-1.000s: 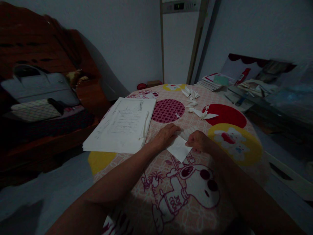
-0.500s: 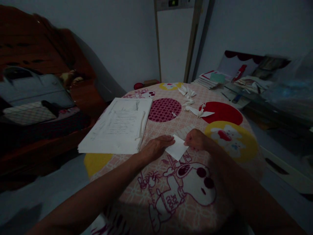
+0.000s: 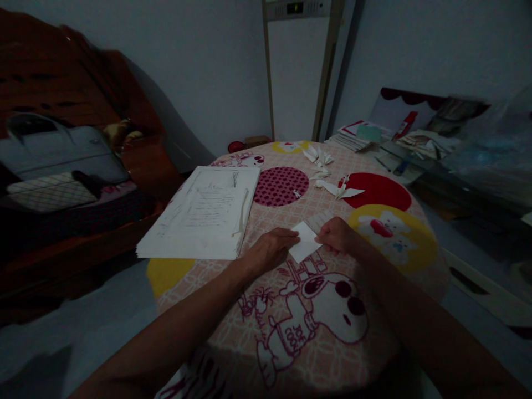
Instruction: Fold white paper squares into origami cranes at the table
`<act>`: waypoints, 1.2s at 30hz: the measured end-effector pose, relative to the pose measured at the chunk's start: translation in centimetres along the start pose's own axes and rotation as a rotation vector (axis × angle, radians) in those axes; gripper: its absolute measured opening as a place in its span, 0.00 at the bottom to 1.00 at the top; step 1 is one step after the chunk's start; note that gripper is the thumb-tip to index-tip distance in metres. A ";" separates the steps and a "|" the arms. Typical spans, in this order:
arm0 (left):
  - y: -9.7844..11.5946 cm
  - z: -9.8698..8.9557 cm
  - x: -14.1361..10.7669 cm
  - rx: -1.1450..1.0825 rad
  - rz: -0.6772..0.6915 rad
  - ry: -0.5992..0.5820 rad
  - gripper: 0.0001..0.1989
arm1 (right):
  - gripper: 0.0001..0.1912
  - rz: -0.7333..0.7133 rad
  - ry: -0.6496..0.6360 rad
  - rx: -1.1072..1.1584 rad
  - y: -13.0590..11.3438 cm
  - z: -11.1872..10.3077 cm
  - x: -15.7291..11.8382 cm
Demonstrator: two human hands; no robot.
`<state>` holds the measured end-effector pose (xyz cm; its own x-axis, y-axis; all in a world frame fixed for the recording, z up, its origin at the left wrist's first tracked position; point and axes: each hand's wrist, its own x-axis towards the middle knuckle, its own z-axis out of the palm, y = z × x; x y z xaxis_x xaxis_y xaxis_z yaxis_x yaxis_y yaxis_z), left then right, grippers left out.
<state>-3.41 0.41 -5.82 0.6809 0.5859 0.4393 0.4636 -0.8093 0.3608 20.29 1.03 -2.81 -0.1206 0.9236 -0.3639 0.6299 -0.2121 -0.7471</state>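
Observation:
A small folded square of white paper (image 3: 306, 250) lies between my hands, just above the patterned tablecloth (image 3: 274, 221). My left hand (image 3: 274, 247) grips its left corner, with the fingers stretched along the edge. On the opposite corner, my right hand (image 3: 337, 237) pinches the paper between thumb and curled fingers. Past the hands lies a folded paper crane (image 3: 341, 191) with its wings spread. Several more white paper cranes (image 3: 319, 158) cluster farther back. Left of my hands rests a thick stack of printed sheets (image 3: 203, 216).
A cabinet-like appliance (image 3: 297, 77) stands behind the round table. On the right, papers and a red tube (image 3: 406, 124) lie on a glass-topped side table (image 3: 436, 180). A wooden bench (image 3: 143, 160) on the left carries a pale handbag (image 3: 70, 149).
The paper has tilted slightly between my hands, and a crease or flap now shows across it. Both hands stay at its corners. The view has shifted a little.

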 end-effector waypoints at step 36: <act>1.3 -0.4 -0.8 0.204 0.305 -0.097 0.13 | 0.12 -0.771 -0.108 -0.051 2.1 -1.5 0.0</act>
<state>-3.55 -1.09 -5.31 0.8511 0.3182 0.4175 0.3282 -0.9433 0.0498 22.78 1.07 -3.59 -0.6108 0.7678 0.1935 0.3725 0.4943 -0.7854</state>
